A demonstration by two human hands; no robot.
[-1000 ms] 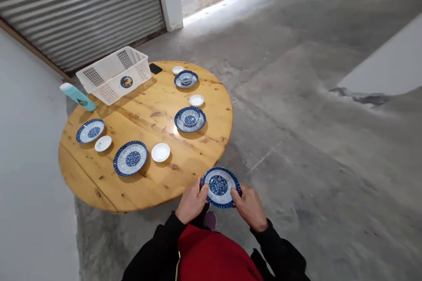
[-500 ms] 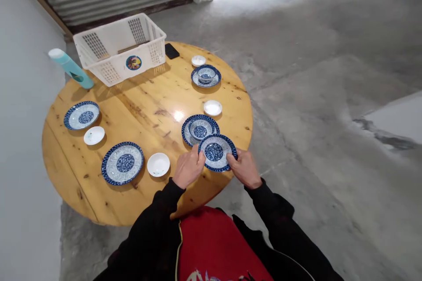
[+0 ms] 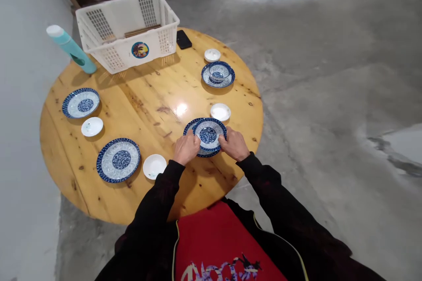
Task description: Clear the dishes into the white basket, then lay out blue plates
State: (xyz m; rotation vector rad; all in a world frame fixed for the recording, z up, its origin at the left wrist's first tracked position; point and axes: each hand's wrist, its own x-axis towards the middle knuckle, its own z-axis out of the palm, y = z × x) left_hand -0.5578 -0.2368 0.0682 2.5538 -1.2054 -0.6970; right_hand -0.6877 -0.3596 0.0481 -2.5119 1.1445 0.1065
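Observation:
Between my two hands is a blue-and-white patterned plate (image 3: 208,134). My left hand (image 3: 187,147) grips its left rim, and my right hand (image 3: 234,144) its right rim, thumbs on top. Directly under it lies a larger plate (image 3: 207,154) of the same pattern, mostly covered. Whether the two touch, I cannot tell. Just beyond them sits a small white dish (image 3: 220,112). Another white dish (image 3: 154,167) is left of my left hand, beside a patterned plate (image 3: 118,160).
Farther back on the round wooden table (image 3: 148,123) stand a white plastic basket (image 3: 115,55), a teal bottle (image 3: 70,48) and a black phone (image 3: 183,39). A clear bowl (image 3: 219,72) rests on a plate (image 3: 206,80) by a white dish (image 3: 212,55). Another plate (image 3: 81,103) and dish (image 3: 92,127) lie left.
Both hands have carried the held plate away from me and slightly left, over the larger plate. It now covers the small bowl-like piece seen there before. The view has tilted down.

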